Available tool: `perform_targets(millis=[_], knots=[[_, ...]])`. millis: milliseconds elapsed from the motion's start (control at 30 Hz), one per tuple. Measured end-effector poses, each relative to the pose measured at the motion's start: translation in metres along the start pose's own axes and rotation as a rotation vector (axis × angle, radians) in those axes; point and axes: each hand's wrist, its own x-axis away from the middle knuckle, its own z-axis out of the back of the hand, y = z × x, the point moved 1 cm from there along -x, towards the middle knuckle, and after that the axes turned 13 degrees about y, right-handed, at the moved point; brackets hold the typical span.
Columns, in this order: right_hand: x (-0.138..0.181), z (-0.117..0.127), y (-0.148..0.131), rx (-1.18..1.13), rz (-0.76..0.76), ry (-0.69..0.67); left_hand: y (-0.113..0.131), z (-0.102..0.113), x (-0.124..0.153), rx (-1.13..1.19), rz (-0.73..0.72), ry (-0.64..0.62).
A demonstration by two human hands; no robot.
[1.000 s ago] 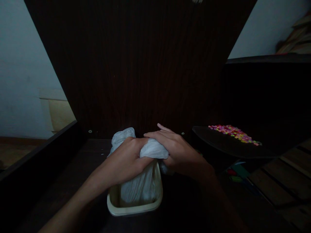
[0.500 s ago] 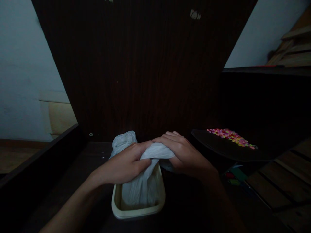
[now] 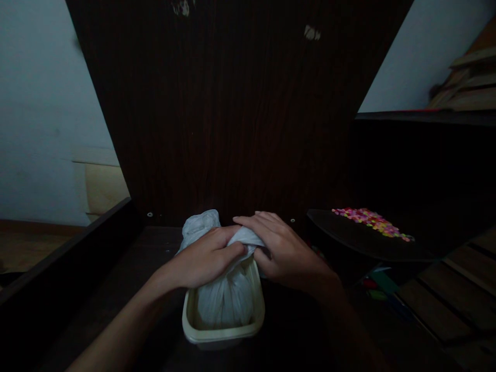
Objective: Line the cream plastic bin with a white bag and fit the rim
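Note:
A whitish, thin plastic bag (image 3: pixel 227 299) bunches inside a cream rectangular tub (image 3: pixel 222 336). My left hand (image 3: pixel 205 256) grips the bag's gathered upper part, its thumb pressing on the folds. My right hand (image 3: pixel 284 248) closes on the same gathered part from the right, with its thumb close to the left one. Both hands are above the tub's far end. Behind my left hand lies another bunched whitish plastic piece (image 3: pixel 199 225); whether it belongs to the same bag is hidden. The bag's contents cannot be seen.
A dark wooden panel (image 3: pixel 240 113) rises behind the tub. At the right, a dark corner shelf (image 3: pixel 349 240) bears a pile of small colourful beads or pieces (image 3: pixel 372 221). A dark raised edge (image 3: pixel 77 245) runs along the left. Wooden slats (image 3: pixel 442 307) show at lower right.
My hands have drawn closer together, the right one moving left. The stretch of bag between them is shorter and more bunched. The view has shifted slightly.

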Motion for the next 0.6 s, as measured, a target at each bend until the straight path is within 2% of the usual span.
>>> perform_targets(millis=[100,300,600], knots=[[0.000,-0.006,-0.004,-0.100,-0.055,-0.040,0.000,-0.001,0.001,-0.022,-0.005,-0.004],[-0.002,0.003,0.000,-0.121,-0.221,-0.064,0.003,-0.003,0.004,-0.060,-0.011,-0.140],[-0.001,0.013,-0.001,-0.027,-0.267,-0.080,-0.012,-0.003,0.003,-0.112,-0.107,-0.162]])
